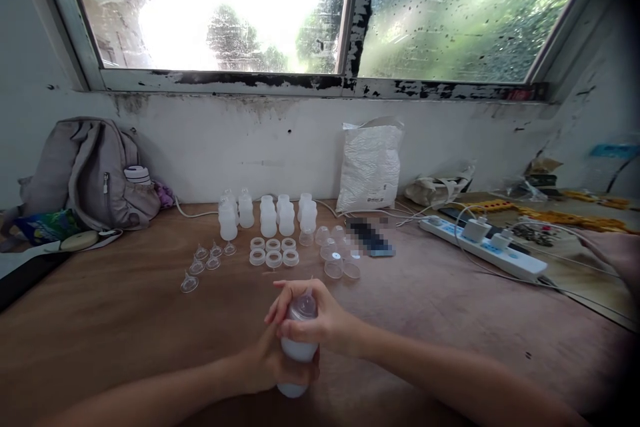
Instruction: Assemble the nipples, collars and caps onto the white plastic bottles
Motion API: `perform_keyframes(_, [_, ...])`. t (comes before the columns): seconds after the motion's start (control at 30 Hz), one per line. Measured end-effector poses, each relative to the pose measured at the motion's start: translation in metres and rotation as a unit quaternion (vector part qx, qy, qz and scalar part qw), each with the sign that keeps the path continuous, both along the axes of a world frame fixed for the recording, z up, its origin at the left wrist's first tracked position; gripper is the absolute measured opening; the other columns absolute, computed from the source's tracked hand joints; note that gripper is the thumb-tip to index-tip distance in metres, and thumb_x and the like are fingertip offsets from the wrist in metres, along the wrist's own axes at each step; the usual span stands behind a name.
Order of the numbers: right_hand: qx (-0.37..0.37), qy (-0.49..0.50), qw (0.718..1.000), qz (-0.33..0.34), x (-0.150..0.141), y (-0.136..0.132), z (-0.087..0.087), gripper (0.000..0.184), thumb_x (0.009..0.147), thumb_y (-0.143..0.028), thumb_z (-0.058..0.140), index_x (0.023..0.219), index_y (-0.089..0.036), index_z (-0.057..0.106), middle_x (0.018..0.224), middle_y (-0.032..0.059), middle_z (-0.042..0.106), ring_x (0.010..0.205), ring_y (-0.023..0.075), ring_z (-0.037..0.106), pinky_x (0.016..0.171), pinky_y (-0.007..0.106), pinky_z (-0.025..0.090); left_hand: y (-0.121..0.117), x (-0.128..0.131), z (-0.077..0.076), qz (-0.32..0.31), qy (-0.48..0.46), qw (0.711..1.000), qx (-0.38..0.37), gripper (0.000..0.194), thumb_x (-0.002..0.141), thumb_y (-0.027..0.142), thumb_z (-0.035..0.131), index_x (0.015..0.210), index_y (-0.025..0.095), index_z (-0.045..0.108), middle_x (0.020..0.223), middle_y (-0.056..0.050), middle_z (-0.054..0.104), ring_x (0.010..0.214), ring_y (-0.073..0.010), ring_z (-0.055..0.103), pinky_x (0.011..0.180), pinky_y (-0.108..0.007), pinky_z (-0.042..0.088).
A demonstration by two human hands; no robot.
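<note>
A baby bottle with a clear nipple on top stands upright, slightly tilted, at the front of the table. My left hand is wrapped round its lower body. Around the top, below the nipple, my right hand grips with thumb and fingers. Beyond my hands sit several white collar rings in two rows. Loose clear nipples lie to their left, and clear domed caps to their right. Several frosted bottle bodies stand in groups behind the rings.
A grey backpack leans on the wall at the left. Against the wall stands a white plastic bag. A phone-like object, partly pixelated, lies near the caps. A white power strip with plugs and cables runs along the right.
</note>
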State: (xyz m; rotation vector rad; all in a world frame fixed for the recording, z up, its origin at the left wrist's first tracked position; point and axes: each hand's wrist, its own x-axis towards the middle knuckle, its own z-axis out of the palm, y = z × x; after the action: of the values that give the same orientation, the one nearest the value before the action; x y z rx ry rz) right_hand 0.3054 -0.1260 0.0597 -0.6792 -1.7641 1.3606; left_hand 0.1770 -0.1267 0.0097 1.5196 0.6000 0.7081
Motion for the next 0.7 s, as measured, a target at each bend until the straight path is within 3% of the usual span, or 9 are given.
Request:
perform_keyframes(0.1, [0.048,-0.009,0.996,-0.074,-0.004,-0.001,-0.007,0.004,0.062,-0.013,0.060,0.064,-0.016,0.060,0.067,-0.0006,0.060,0.067,0.0133,0.056,0.090,0.035,0.031,0.008,0.001,-0.004,0.045,0.026,0.997,0.050,0.020,0.052,0.007,0.056,0.068,0.017,0.053,0.057,0.003,0.048,0.053,-0.0113,0.047,0.044,-0.020,0.036])
perform_keyframes(0.2, [0.049,0.001,0.991,-0.127,-0.007,0.006,-0.011,0.006,0.062,-0.011,0.058,0.065,-0.017,0.058,0.064,-0.0010,0.057,0.063,0.0127,0.052,0.075,0.030,0.039,0.020,0.004,-0.012,0.072,0.021,0.994,0.074,0.018,0.051,0.009,0.057,0.066,0.017,0.049,0.055,0.002,0.046,0.052,-0.0108,0.045,0.041,-0.019,0.034])
perform_keyframes(0.37, [0.030,0.023,0.982,-0.184,-0.015,0.041,-0.013,0.005,0.059,-0.012,0.057,0.063,-0.016,0.058,0.061,-0.0011,0.053,0.058,0.0113,0.048,0.054,0.022,0.037,0.056,0.008,-0.017,0.162,0.020,0.982,0.100,0.021,0.048,0.009,0.057,0.066,0.015,0.050,0.059,0.002,0.050,0.056,-0.0128,0.047,0.046,-0.021,0.038])
perform_keyframes(0.53, [0.017,0.057,0.974,-0.219,-0.024,0.083,-0.017,0.006,0.056,-0.013,0.057,0.062,-0.015,0.057,0.060,-0.0011,0.055,0.058,0.0116,0.050,0.054,0.022,0.038,0.089,0.009,-0.017,0.221,-0.010,0.970,0.102,0.027,0.049,0.011,0.062,0.074,0.013,0.053,0.067,0.000,0.056,0.062,-0.0161,0.051,0.056,-0.025,0.042])
perform_keyframes(0.7, [-0.011,0.070,0.969,-0.236,-0.032,0.100,-0.020,0.007,0.055,-0.014,0.055,0.062,-0.016,0.056,0.054,-0.0019,0.057,0.054,0.0125,0.053,0.052,0.022,0.040,0.101,0.009,-0.023,0.261,-0.038,0.960,0.092,0.028,0.050,0.014,0.065,0.075,0.013,0.053,0.070,-0.001,0.058,0.065,-0.0159,0.053,0.058,-0.026,0.043])
